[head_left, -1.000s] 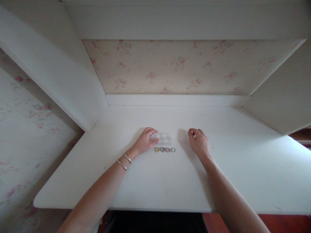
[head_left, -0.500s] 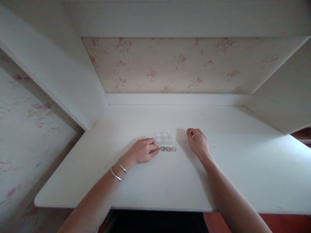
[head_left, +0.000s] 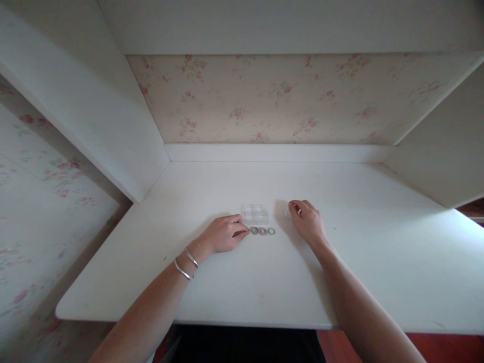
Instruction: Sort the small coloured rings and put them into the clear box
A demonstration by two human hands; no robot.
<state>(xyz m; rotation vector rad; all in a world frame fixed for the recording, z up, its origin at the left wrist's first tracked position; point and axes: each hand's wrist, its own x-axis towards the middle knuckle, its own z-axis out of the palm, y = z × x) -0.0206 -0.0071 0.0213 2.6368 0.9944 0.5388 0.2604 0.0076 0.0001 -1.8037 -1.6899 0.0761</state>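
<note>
— Right, item one: what lies at the middle of the tabletop [head_left: 242, 282]?

— One small clear box [head_left: 255, 214] with compartments, lid apparently off. Just near of it, a short row of little rings [head_left: 263, 231] lying flat, side by side: three show plainly, greyish, reddish and greenish.

— Item two: left hand [head_left: 223, 234]?

— Resting knuckles-up on the tabletop, just left of the row. Fingers curled in, the fingertips [head_left: 242, 231] pinched together at the row's left end. Whether a ring sits between them, cannot tell; it is too small and covered. Two thin bangles [head_left: 186, 263] on that wrist.

— Item three: right hand [head_left: 309, 222]?

— On the tabletop to the right of the box, apart from it. Fingers bent loosely, the tips meeting on a small pale, see-through piece [head_left: 288, 210] at the hand's left side; what the piece is, cannot tell.

— Surroundings?

— White tabletop set in a white alcove; flowered wallpaper [head_left: 264, 101] on the far wall and at the left.
</note>
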